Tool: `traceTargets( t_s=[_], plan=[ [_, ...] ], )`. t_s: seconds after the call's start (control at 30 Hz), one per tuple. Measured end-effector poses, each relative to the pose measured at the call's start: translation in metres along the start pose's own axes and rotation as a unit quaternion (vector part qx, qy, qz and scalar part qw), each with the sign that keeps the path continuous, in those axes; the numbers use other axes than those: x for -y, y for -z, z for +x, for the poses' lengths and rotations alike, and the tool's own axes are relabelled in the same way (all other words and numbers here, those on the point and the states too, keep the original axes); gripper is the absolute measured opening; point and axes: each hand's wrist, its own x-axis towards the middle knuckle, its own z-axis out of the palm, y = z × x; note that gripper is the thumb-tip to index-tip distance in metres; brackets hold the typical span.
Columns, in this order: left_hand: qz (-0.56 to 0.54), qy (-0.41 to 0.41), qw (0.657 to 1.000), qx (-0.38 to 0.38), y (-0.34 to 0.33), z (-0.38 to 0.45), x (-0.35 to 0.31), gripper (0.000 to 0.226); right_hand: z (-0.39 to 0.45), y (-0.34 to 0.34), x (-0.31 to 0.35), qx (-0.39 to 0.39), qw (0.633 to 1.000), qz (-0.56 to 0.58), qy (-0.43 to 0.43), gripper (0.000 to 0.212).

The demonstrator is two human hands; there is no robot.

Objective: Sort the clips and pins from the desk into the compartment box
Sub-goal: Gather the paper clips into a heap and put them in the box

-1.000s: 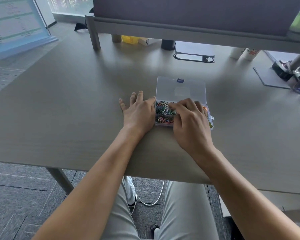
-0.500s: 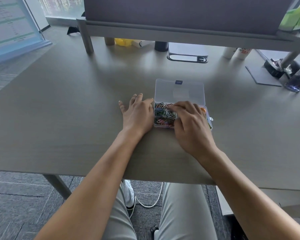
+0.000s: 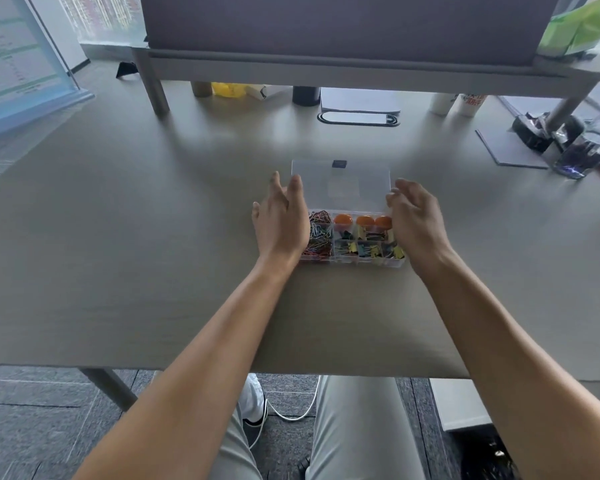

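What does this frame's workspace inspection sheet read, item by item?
Surface: grey wood-grain desk; no loose clips or pins seen on it.
Job's things: compartment box with clear lid open and laid back; paper clips in the left cells, orange pins along the far row, binder clips in the rest.
Clutter: cups, glass and grey mat at the far right.
Grippers: left hand and right hand flank the box, fingers relaxed, holding nothing.
Cables: white cable on the floor beneath the desk.
Surroundings: partition behind, board at left.
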Motion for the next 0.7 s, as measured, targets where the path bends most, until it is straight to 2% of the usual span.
traceTargets(
  t_s=[0.13,0.23,0.33,0.57,0.7],
  plan=[
    [-0.108,0.004,0.993,-0.037,-0.009,0.005,0.000,0.079,0.006,0.001,-0.003,-0.045,0.995,0.085,-0.008,0.052],
    [-0.116,-0.039,0.991,-0.049,-0.013,0.004,-0.006,0.065,0.006,0.007,-0.004,-0.065,0.990,0.124,0.014,0.048],
    [-0.150,-0.079,0.984,-0.051,-0.017,0.002,-0.006,0.057,0.005,0.015,-0.011,-0.057,0.986,0.154,0.021,0.060],
    [-0.117,-0.047,0.991,-0.050,-0.007,-0.004,0.005,0.068,-0.014,0.031,-0.023,-0.039,0.994,0.082,0.062,0.048],
    [-0.093,-0.050,0.994,-0.003,0.005,-0.018,0.003,0.061,-0.024,0.034,-0.027,-0.032,0.995,0.035,0.090,0.034]
  ],
)
